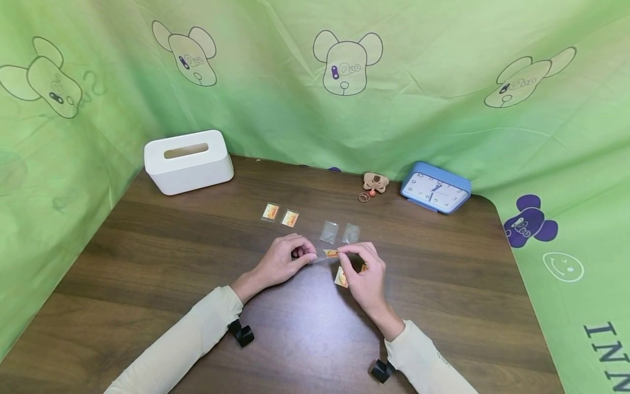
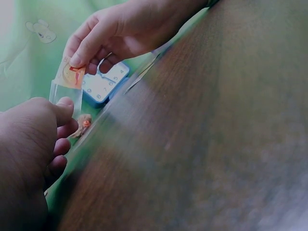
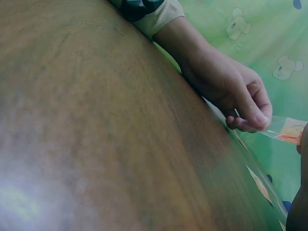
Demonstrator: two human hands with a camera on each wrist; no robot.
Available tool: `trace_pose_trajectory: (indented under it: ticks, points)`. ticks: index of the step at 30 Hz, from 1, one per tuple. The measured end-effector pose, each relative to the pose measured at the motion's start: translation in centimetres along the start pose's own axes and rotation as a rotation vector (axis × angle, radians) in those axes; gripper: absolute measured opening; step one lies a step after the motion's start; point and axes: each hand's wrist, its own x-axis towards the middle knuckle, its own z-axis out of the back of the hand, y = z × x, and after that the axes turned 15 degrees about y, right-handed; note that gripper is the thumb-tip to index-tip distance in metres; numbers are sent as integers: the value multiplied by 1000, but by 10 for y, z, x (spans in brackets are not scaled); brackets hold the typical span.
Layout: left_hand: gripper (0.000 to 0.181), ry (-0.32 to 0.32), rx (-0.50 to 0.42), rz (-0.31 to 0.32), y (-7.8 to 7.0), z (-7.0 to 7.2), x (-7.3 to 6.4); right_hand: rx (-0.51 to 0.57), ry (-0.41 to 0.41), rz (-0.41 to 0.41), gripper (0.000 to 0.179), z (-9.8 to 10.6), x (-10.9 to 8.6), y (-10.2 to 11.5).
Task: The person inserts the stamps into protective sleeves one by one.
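Observation:
My left hand pinches a small clear plastic sleeve between thumb and forefinger. In my right hand, thumb and fingers pinch a small orange-and-yellow picture card. The card's lower edge is at the sleeve's mouth, overlapping it in the left wrist view. Below the right hand another picture card lies on the table, and a further one beside it is mostly hidden by the fingers. Beyond the hands lie two clear sleeves without cards. Two sleeved cards lie farther back on the left.
A white tissue box stands at the table's back left. At the back right are a blue clock and a brown bear-like trinket with small rings. A green printed curtain surrounds the wooden table.

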Motion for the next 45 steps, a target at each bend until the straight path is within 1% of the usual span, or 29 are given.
trace_pose_trajectory:
  ticks: [5,8,11,13,15,17,20,22,25,30,37,40,45]
  points:
    - [9,8,13,3,-1,0,0,-1,5,-10,21,0,5,15]
    - [8,16,7,-11,-1,0,0,7,12,-22,19,0,7,24]
    - [10,17,-10,-38,-2,0,0,-4,13,-44,20,-1,6,21]
    - [16,16,-9,-58,-2,1,0,3,7,-69,21,-2,3,15]
    - [25,10,29,-81,-1,1,-1,24,-4,-97,21,-2,1,9]
    - [36,-4,105,-98,0,2,-2,46,-22,-121,20,-2,-1,5]
    - [47,-42,238,-120,-1,3,-3,64,-50,-141,19,-1,-1,4]
    - [50,-72,305,-133,-2,3,-4,66,-60,-148,17,-1,-1,3]
    - [48,-112,350,-166,-4,3,-4,79,-65,-157,16,-1,-1,3]
    - [43,-155,349,-195,-5,1,-5,111,-59,-169,14,0,-2,2]
    - [44,-156,313,-214,-4,-1,-4,118,-53,-175,19,-1,-2,3]
    - [45,-155,296,-221,-3,-1,-4,98,-48,-168,21,-2,-2,1]
    - [44,-147,276,-212,-5,-2,-3,8,-33,-174,19,-3,-1,4]
